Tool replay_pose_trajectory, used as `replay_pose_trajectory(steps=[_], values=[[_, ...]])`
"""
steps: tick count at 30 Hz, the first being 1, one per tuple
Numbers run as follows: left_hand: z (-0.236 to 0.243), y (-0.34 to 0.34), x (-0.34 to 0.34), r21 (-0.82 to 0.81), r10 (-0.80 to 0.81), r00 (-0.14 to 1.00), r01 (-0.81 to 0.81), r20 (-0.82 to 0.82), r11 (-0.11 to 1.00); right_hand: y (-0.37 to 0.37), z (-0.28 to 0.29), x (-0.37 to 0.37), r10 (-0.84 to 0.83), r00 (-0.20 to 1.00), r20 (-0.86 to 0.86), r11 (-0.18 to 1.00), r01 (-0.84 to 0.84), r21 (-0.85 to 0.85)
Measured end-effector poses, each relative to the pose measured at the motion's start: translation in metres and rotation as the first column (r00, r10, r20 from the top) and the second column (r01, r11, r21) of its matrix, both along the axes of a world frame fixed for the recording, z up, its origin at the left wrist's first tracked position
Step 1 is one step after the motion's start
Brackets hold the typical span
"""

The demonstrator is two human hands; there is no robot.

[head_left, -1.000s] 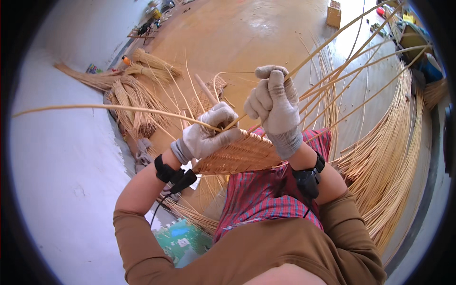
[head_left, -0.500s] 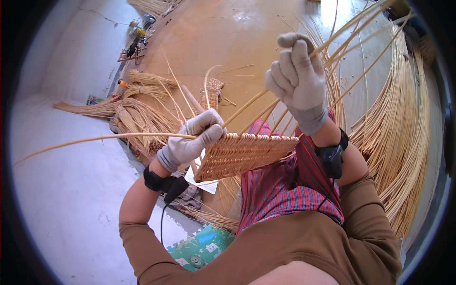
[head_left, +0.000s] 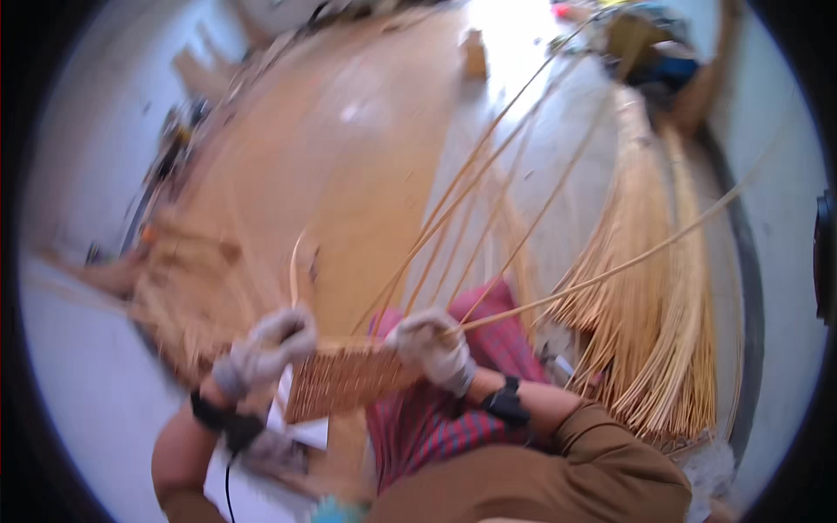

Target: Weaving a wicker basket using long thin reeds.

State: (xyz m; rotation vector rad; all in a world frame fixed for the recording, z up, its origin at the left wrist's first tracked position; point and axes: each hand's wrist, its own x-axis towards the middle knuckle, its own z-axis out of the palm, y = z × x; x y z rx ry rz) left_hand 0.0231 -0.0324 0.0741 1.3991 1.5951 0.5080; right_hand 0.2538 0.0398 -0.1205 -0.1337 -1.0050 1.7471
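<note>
Beside the checked trousers point(head_left: 414, 440), the left hand point(head_left: 272, 349) closes on the upper left corner of the woven panel point(head_left: 344, 383); at its upper right, the right hand point(head_left: 433, 351) grips a long cane point(head_left: 610, 270). Farther right, cane bundles point(head_left: 641, 349) lie on the floor point(head_left: 349, 166); beyond stands a box point(head_left: 474, 57).

Woven panel point(head_left: 342, 383): between left hand point(head_left: 272, 347) and right hand point(head_left: 433, 350), partly before lap point(head_left: 418, 436).
Long rods point(head_left: 425, 235): beyond panel, above floor point(head_left: 366, 174).
Rod bundles point(head_left: 649, 340): right, on floor.
Heap point(head_left: 179, 301): left, beside wall point(head_left: 87, 383).
Box point(head_left: 474, 57): far ahead, on floor.
</note>
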Motion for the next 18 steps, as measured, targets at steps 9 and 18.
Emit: replay_pose_trajectory(steps=[9, 18], values=[[-0.042, -0.023, 0.006, 0.451, 0.018, 0.999, -0.001, -0.034, 0.892, -0.017, -0.038, -0.01, 0.118, 0.992, -0.051, 0.982, -0.124, -0.143], [-0.04, -0.007, 0.011, 0.397, 0.179, 0.959, -0.078, -0.222, 0.914, -0.034, -0.049, -0.017, 0.127, 0.992, 0.005, 0.991, -0.126, -0.049]])
